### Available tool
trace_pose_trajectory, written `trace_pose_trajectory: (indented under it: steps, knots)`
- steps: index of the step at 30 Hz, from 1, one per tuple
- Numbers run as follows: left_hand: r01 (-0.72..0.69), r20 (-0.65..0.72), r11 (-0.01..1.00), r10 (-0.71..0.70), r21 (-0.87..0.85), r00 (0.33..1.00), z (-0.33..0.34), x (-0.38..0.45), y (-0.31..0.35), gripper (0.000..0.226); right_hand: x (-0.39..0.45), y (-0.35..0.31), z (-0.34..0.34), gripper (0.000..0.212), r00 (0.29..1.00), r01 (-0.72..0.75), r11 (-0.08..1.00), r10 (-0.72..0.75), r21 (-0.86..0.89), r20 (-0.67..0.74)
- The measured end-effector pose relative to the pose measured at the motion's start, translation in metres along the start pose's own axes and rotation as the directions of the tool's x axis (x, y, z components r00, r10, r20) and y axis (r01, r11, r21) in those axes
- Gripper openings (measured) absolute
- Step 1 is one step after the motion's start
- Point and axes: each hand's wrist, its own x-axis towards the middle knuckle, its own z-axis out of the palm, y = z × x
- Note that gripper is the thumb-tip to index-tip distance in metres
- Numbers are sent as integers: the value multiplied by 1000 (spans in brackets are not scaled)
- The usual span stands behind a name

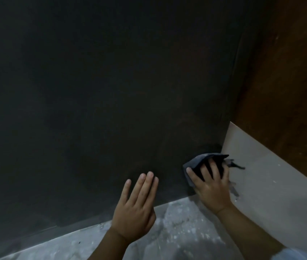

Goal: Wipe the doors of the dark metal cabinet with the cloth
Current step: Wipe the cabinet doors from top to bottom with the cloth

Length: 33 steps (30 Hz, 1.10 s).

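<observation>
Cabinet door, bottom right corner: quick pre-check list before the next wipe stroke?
1. Cloth under right hand, fingers spread over it: ok.
2. Cloth against the cabinet door at its lower right corner: ok.
3. Left hand open, holding nothing, near the door's bottom edge: ok. Touching the door: cannot tell.
4. Room to the right: not ok, pale panel beside the cloth.
5. Door surface already clean: cannot tell, too dark.
6. Loose cloth end trailing over the pale panel: not ok.

The single head-worn view looks forward and down, close against the cabinet door, with the floor toward six o'clock.
</observation>
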Motion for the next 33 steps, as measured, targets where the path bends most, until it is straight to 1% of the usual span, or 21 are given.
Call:
trace_pose_trajectory:
  steps: [1, 3, 4, 7, 9, 11, 12, 13, 14, 15, 16, 17, 19, 20, 22, 25, 27, 28, 30, 31, 33]
  knots:
    - [3, 8, 1000, -3, -4, 1000, 2, -1, 2, 87, -2, -10, 2, 63, 999, -42, 999, 43, 11, -2]
    - [10, 26, 1000, -10, -10, 1000, 6, -2, 5, 87, -12, -27, 10, 77, 998, -55, 998, 55, 26, 6]
    - [11, 32, 1000, -10, -11, 999, 8, -2, 6, 87, -19, -33, 14, 77, 999, -28, 999, 27, 38, 27]
    - [9, 41, 1000, -9, -15, 999, 14, -2, 12, 86, -41, -41, 22, 52, 990, 57, 994, -69, 95, 123]
    - [12, 47, 1000, -12, -17, 999, 17, -2, 16, 85, -49, -42, 23, 53, 971, 86, 987, -113, 138, 210]
    - [14, 51, 1000, -13, -20, 999, 19, -2, 18, 84, -50, -44, 22, 58, 965, 59, 986, -96, 158, 242]
    - [14, 51, 1000, -13, -20, 999, 19, -3, 18, 84, -50, -45, 22, 61, 972, 4, 988, -41, 154, 233]
    - [15, 51, 1000, -14, -21, 999, 20, -3, 18, 84, -48, -47, 22, 69, 971, -100, 983, 62, 153, 232]
    - [14, 52, 1000, -13, -19, 999, 20, -4, 18, 84, -43, -48, 21, 83, 948, -246, 953, 199, 176, 250]
    - [15, 53, 1000, -14, -17, 998, 19, -5, 16, 84, -36, -49, 18, 94, 902, -397, 889, 331, 228, 279]
    - [15, 52, 1000, -14, -10, 999, 19, -7, 14, 85, -29, -51, 15, 97, 858, -503, 812, 429, 297, 282]
    - [15, 51, 1000, -15, -4, 999, 19, -8, 11, 85, -22, -53, 12, 93, 832, -555, 743, 496, 374, 249]
    - [18, 48, 1000, -18, 8, 999, 18, -10, 6, 84, -7, -54, 4, 82, 793, -580, 636, 583, 509, 177]
    - [17, 47, 1000, -18, 13, 999, 17, -11, 4, 84, 4, -53, -2, 77, 785, -569, 609, 602, 552, 146]
    - [15, 43, 1000, -16, 28, 999, 15, -11, 2, 84, 27, -48, -13, 63, 801, -512, 645, 597, 567, 44]
    - [18, 30, 998, -20, 64, 999, 8, -10, 1, 87, 71, -41, -31, 57, 794, -479, 705, 602, 523, -84]
    - [31, 1, 996, -32, 89, 999, 1, -7, -3, 86, 88, -52, -40, 57, 811, -440, 763, 564, 473, -155]
    - [48, -22, 994, -46, 96, 999, -2, -6, -6, 86, 90, -62, -43, 62, 847, -388, 820, 497, 421, -189]
    - [94, -69, 989, -87, 110, 994, -8, -4, -16, 87, 83, -82, -43, 68, 939, -197, 936, 265, 291, -218]
    - [113, -89, 987, -103, 117, 991, -11, -5, -21, 88, 76, -85, -41, 63, 967, -77, 968, 131, 238, -218]
    - [128, -106, 983, -115, 127, 988, -17, -5, -30, 88, 70, -77, -38, 50, 972, 90, 982, -50, 164, -230]
